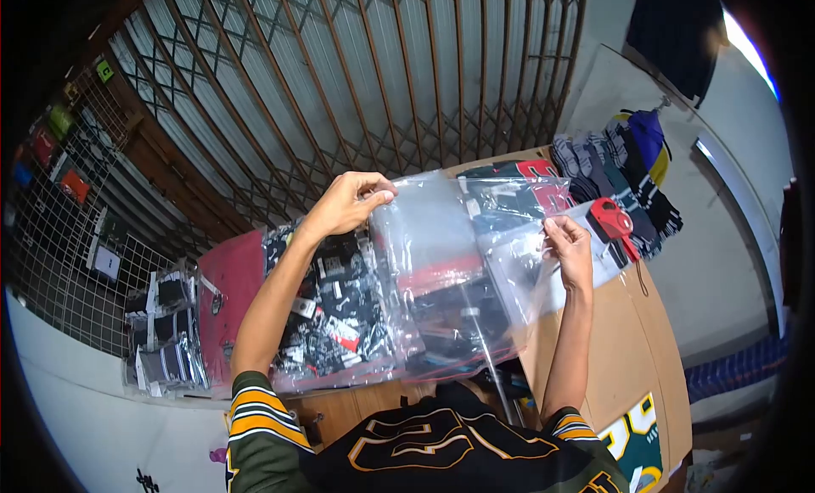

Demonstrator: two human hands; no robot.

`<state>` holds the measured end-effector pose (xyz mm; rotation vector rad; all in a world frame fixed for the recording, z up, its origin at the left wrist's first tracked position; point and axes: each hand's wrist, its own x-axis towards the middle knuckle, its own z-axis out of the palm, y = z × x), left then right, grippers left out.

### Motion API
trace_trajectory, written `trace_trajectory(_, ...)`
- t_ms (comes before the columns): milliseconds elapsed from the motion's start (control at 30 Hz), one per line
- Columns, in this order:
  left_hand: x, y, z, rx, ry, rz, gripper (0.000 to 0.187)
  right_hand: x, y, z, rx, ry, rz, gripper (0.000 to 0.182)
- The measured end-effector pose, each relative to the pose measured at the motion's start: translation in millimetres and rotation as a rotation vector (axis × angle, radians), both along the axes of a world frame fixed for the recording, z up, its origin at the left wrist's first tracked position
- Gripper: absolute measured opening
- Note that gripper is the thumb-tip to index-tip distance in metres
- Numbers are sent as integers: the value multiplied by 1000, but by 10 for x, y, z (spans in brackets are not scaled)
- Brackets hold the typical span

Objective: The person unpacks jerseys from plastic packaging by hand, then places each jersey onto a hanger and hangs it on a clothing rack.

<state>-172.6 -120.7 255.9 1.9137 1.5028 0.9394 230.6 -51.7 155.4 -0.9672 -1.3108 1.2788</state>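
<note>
A large clear plastic bag [433, 230] is stretched out in front of me, and its film is see-through and shiny. My left hand [350, 206] is closed in a pinch at the bag's upper left edge. On the other side, my right hand [570, 249] pinches the bag's right edge between thumb and fingers. Behind the film, dark packed items and a white sheet show through. A red tape dispenser [609, 223] lies just beyond my right hand. Left of the bag are dark printed garments in clear packaging [340, 306], close to my left forearm.
Packaged striped items [170, 332] are stacked at the far left beside a red surface [233, 281]. Folded dark clothes [624, 175] sit at the back right. Cardboard [628, 323] covers the right side, with a green jersey [637, 438] on it. A folding metal gate [356, 77] stands behind.
</note>
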Motion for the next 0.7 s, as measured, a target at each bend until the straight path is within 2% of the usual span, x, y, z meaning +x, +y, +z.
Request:
trace_trajectory(67, -132, 382, -143, 20, 16, 7, 25, -91, 387, -80, -27, 10, 12, 21)
trace_trajectory(133, -197, 678, -221, -135, -10, 116, 24, -227, 736, -105, -52, -18, -2, 21)
trace_trajectory(267, -401, 1225, -553, -180, -82, 173, 32, -531, 1503, -390, -77, -59, 23, 21)
trace_trajectory(400, -696, 1692, -1080, -282, -213, 294, 27, -967, 2102, -754, -82, -19, 39, 23)
trace_trajectory(433, -791, 1801, -1233, -302, -214, 337, 23, -1103, 2202, -919, -28, 53, 0, 27)
trace_trajectory(467, -877, 1877, -1395, -309, -212, 347, 23, -1213, 2300, -1071, -33, -20, -58, 37)
trace_trajectory(533, -1055, 2024, -1716, -334, -272, 415, 21, -1471, 2063, -1059, 239, -296, -261, 47)
trace_trajectory(600, -1152, 2096, -1949, -324, -279, 455, 17, -1702, 1823, -1240, 334, -408, -276, 52)
trace_trajectory(667, -1256, 2153, -2121, -369, -15, 506, 16, -1884, 1537, -1568, 443, -451, -151, 58)
trace_trajectory(700, -1402, 2206, -2312, -376, 13, 504, 15, -1966, 1279, -1474, 403, -680, -128, 62)
